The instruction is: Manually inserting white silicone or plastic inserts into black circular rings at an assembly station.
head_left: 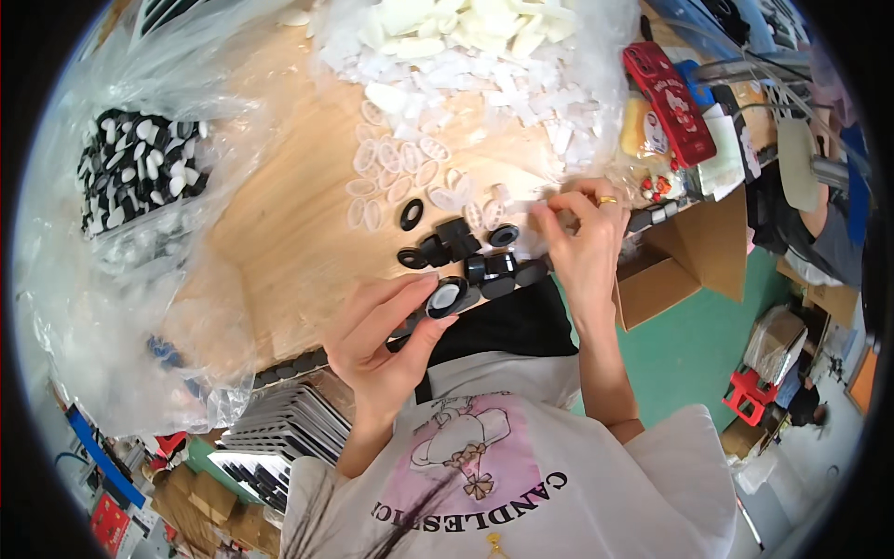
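Observation:
Between thumb and fingers, my left hand (pixel 384 337) grips a black oval piece with a white centre (pixel 447 295) by the table's front edge. My right hand (pixel 589 233) is bent at the table's right side, its thumb and fingers drawn together; whether anything small is in them is hidden. Just left of it lie clear oval pieces (pixel 410 156) and a black oval ring (pixel 503 235). Black block-like parts (pixel 456 238) cluster between my hands, with another black ring (pixel 412 214) behind them.
An open plastic bag of white parts (pixel 484 65) spreads at the back. Another bag holds black and white pieces (pixel 140 168) at left. A red phone case (pixel 669 104) lies at the right edge, above an open cardboard box (pixel 684 256). Stacked trays (pixel 289 433) stand below left.

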`<act>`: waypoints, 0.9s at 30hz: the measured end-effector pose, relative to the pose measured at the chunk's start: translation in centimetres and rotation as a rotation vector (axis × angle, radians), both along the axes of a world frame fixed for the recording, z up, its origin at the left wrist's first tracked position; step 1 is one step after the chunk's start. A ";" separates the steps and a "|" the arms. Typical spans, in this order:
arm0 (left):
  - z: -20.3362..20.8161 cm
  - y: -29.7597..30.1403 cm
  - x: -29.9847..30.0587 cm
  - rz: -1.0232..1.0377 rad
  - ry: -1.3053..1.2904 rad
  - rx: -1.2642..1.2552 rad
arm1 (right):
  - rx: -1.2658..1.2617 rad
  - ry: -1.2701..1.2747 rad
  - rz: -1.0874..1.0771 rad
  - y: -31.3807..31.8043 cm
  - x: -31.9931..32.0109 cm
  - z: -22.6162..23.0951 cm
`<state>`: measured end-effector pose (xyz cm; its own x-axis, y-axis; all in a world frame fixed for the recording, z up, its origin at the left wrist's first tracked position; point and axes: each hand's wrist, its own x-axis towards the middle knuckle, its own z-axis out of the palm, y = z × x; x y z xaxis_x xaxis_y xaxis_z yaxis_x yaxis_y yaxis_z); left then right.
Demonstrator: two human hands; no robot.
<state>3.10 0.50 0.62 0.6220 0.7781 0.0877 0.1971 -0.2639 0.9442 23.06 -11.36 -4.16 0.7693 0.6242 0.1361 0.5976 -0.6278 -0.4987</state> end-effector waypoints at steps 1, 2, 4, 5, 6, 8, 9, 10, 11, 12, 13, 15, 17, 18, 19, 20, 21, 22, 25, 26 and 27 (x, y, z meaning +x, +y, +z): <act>0.2 -0.1 -0.1 0.015 0.011 -0.025 | 0.062 -0.020 -0.018 0.5 -0.2 -0.4; 0.0 -0.3 -0.2 0.046 -0.009 -0.035 | 0.047 -0.067 -0.017 0.7 -0.2 -0.6; 0.3 -0.1 -0.6 0.031 -0.003 -0.040 | 0.187 0.095 -0.038 0.9 -0.2 0.0; 0.2 0.0 -0.7 0.014 0.007 -0.053 | 0.315 0.263 -0.063 1.2 -0.1 0.2; -0.2 0.0 -0.7 0.032 -0.010 -0.026 | 0.381 0.296 0.031 1.2 -0.3 1.3; 0.1 0.0 -1.1 0.032 0.001 0.011 | 0.514 0.280 0.208 1.1 -2.3 5.3; 0.3 0.0 -1.3 0.018 0.002 0.045 | 0.533 0.167 0.385 1.1 -3.0 6.6; 0.4 0.2 -1.4 0.023 0.004 0.046 | 0.512 0.058 0.530 1.4 -2.9 7.5; 0.6 0.3 -1.5 0.008 -0.005 0.088 | 0.489 -0.052 0.672 1.7 -3.0 8.0; 0.8 0.4 -1.5 -0.008 -0.012 0.130 | 0.491 -0.048 0.676 1.9 -3.2 7.9; 0.9 0.5 -1.4 -0.004 -0.013 0.130 | 0.491 -0.071 0.687 2.2 -3.4 7.8; 1.0 0.6 -1.2 -0.037 0.000 0.233 | 0.491 -0.090 0.701 2.3 -3.6 7.7; 1.1 0.6 -1.1 -0.047 -0.002 0.247 | 0.471 -0.082 0.719 2.1 -3.7 7.8; 1.1 0.6 -1.0 -0.062 -0.006 0.263 | 0.469 -0.080 0.721 1.9 -3.9 7.9; 1.2 0.7 -0.9 -0.061 -0.004 0.262 | 0.481 -0.049 0.703 1.7 -4.1 8.0; 1.4 0.7 -0.7 -0.077 -0.008 0.310 | 0.492 -0.019 0.684 1.6 -4.1 8.2; 1.4 0.7 -0.7 -0.095 -0.012 0.358 | 0.491 -0.018 0.683 1.6 -4.1 8.3; 1.4 0.6 -0.7 -0.095 -0.012 0.357 | 0.472 -0.018 0.691 1.6 -4.0 8.5; 1.5 0.4 -0.9 -0.073 -0.006 0.286 | 0.451 -0.027 0.702 1.5 -3.8 8.2; 1.6 0.5 -0.8 -0.090 -0.012 0.307 | 0.449 -0.036 0.707 1.5 -3.8 8.1; 1.7 0.5 -0.7 -0.107 -0.017 0.327 | 0.448 -0.036 0.705 1.4 -3.8 8.2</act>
